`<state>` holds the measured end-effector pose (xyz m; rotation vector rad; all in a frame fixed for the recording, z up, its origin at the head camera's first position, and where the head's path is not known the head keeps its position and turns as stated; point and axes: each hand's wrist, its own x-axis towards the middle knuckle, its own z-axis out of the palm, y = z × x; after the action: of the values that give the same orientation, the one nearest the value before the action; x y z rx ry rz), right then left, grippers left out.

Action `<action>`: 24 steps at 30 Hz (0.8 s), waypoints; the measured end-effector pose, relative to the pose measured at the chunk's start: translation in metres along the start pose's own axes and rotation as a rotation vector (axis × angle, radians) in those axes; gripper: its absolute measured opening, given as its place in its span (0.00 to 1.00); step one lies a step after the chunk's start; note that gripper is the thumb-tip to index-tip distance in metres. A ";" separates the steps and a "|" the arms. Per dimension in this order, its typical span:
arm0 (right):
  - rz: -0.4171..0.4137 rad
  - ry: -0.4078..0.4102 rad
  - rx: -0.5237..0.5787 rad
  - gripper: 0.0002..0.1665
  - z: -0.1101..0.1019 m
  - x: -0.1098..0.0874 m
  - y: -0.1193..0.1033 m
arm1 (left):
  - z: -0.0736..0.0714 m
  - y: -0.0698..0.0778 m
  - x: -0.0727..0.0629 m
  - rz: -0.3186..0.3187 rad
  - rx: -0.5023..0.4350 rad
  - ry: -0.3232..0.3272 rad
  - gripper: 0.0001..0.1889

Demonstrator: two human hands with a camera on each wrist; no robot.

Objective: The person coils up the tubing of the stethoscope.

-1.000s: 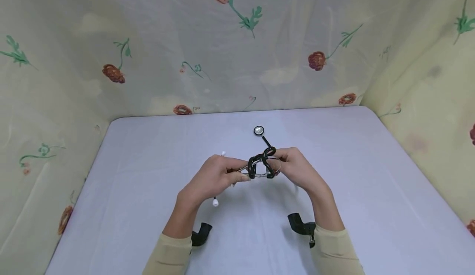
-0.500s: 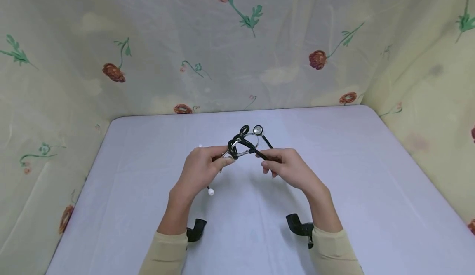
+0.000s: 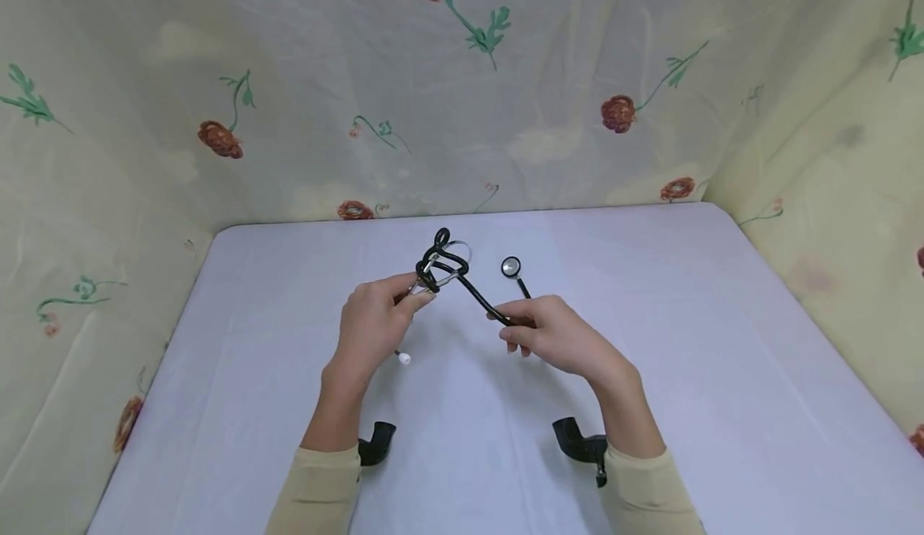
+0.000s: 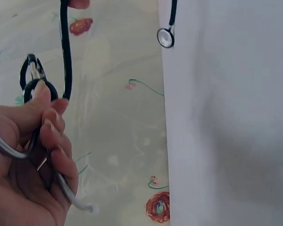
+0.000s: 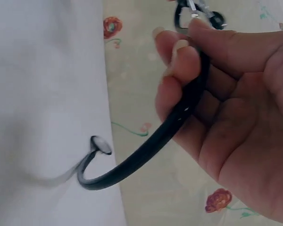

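A stethoscope is held up between both hands above the table. My left hand [image 3: 371,322] grips its metal ear tubes [image 4: 68,188], beside the looped black tubing [image 3: 442,265]. One white ear tip [image 3: 403,358] shows below that hand; the other cannot be made out in the head view. My right hand [image 3: 559,333] holds the tubing between thumb and fingers, and a straight stretch of tubing runs from there to the loops. Past the right fingers the tubing bends round to the round chestpiece [image 3: 511,267], which hangs free beyond the hand. In the right wrist view this tubing [image 5: 141,155] crosses the palm.
A white-covered table [image 3: 289,391] lies under the hands. Flower-printed sheeting [image 3: 303,118] rises along its back and sides. Black curved mounts [image 3: 378,443] sit at both wrists, near the cream sleeves.
My left hand has moved left and away from me with the looped part. My right hand has shifted from the loops onto the tubing, and more tubing now stretches between the hands.
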<state>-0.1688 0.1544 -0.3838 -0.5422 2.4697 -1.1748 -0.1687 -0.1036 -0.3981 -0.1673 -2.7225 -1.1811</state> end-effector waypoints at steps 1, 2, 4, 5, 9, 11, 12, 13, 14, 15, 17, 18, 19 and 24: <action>-0.002 -0.013 -0.015 0.17 0.000 -0.002 -0.001 | 0.001 0.000 0.000 0.000 0.024 0.015 0.09; -0.002 -0.024 -0.030 0.17 0.000 -0.003 -0.003 | 0.002 -0.001 0.000 0.000 0.047 0.027 0.11; -0.007 -0.042 -0.051 0.17 0.000 -0.006 -0.006 | 0.004 -0.002 0.001 -0.001 0.083 0.044 0.12; -0.011 -0.051 -0.062 0.17 0.000 -0.007 -0.007 | 0.005 -0.002 0.001 -0.005 0.089 0.044 0.11; -0.027 -0.088 -0.106 0.15 0.002 -0.010 -0.013 | 0.010 -0.002 0.002 -0.012 0.112 0.037 0.10; -0.049 -0.108 -0.135 0.12 0.004 -0.010 -0.015 | 0.012 -0.003 0.002 -0.009 0.129 0.039 0.10; -0.064 -0.119 -0.149 0.10 0.004 -0.010 -0.016 | 0.013 -0.003 0.002 -0.007 0.143 0.041 0.11; -0.076 -0.125 -0.162 0.09 0.005 -0.011 -0.018 | 0.014 -0.003 0.002 -0.004 0.155 0.043 0.10; -0.088 -0.129 -0.172 0.08 0.006 -0.011 -0.019 | 0.015 -0.003 0.002 -0.001 0.169 0.042 0.10; -0.097 -0.132 -0.182 0.08 0.007 -0.011 -0.020 | 0.016 -0.002 0.001 0.000 0.185 0.041 0.10; -0.111 -0.137 -0.205 0.08 0.007 -0.012 -0.021 | 0.019 -0.001 0.001 -0.005 0.220 0.032 0.09; -0.110 -0.141 -0.208 0.08 0.007 -0.012 -0.022 | 0.021 0.000 0.001 -0.007 0.240 0.024 0.08; -0.106 -0.140 -0.209 0.08 0.007 -0.013 -0.022 | 0.023 0.001 0.000 -0.008 0.261 0.011 0.08; -0.093 -0.123 -0.171 0.12 0.003 -0.016 -0.024 | 0.034 0.008 -0.003 0.010 0.355 -0.100 0.09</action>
<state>-0.1490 0.1460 -0.3648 -0.7613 2.4745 -0.9379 -0.1676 -0.0730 -0.4157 -0.1961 -2.9575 -0.6852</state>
